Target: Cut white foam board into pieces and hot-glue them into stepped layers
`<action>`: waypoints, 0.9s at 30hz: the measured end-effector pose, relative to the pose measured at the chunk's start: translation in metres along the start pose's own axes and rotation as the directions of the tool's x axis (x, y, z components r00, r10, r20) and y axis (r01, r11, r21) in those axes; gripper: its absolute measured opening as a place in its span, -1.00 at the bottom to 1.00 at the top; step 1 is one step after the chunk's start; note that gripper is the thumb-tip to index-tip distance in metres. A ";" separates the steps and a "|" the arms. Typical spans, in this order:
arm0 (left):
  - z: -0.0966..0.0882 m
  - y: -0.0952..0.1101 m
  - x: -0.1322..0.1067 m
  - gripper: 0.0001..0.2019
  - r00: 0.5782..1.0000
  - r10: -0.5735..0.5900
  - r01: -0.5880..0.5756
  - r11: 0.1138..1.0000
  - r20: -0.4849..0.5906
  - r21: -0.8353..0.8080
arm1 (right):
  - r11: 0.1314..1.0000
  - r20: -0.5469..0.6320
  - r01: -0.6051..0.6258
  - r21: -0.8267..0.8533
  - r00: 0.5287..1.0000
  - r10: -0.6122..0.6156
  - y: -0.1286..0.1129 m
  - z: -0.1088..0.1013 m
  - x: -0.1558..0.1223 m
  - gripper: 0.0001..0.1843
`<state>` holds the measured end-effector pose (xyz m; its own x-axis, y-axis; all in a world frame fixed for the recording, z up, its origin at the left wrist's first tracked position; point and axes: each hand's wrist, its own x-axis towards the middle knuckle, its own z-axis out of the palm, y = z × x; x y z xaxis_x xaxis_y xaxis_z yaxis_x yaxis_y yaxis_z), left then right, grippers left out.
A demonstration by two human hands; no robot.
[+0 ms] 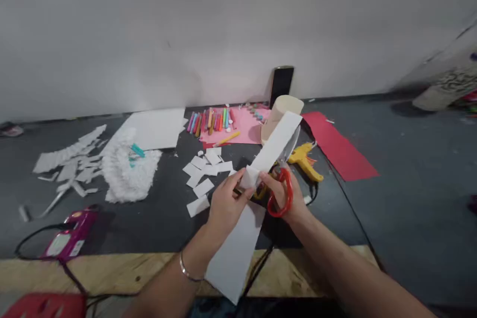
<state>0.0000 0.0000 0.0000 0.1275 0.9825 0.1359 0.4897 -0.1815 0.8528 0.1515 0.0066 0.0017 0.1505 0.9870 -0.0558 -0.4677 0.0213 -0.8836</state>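
Note:
My left hand (228, 207) pinches the near end of a white paper strip (278, 141), which is folded over at that end. The fingertips of my right hand (288, 194) touch the same fold. Red-handled scissors (286, 198) hang on my right hand, their blades pointing away and partly hidden behind the strip. Below my hands lies a larger white paper sheet (236, 253), reaching over the table's front edge. Several small cut white paper pieces (203, 188) are scattered left of my left hand.
A yellow glue gun (307, 163) and red paper (341, 149) lie to the right. Behind are beige rolls (286, 106), a phone (282, 84), and colored markers (212, 120) on pink paper (248, 129). At left are a fluffy white piece (130, 174), paper scraps (74, 164) and a magenta device (72, 233).

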 end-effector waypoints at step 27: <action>0.001 -0.004 0.001 -0.60 0.941 0.331 -0.307 0.920 -0.064 0.244 | 0.998 -0.184 0.008 0.056 0.983 0.003 0.000 0.002 0.004 -0.60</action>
<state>-0.0006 0.0019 -0.0039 0.2271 0.8675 0.4426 0.6217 -0.4789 0.6197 0.1508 0.0105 0.0024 0.3070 0.9409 -0.1428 -0.5141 0.0377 -0.8569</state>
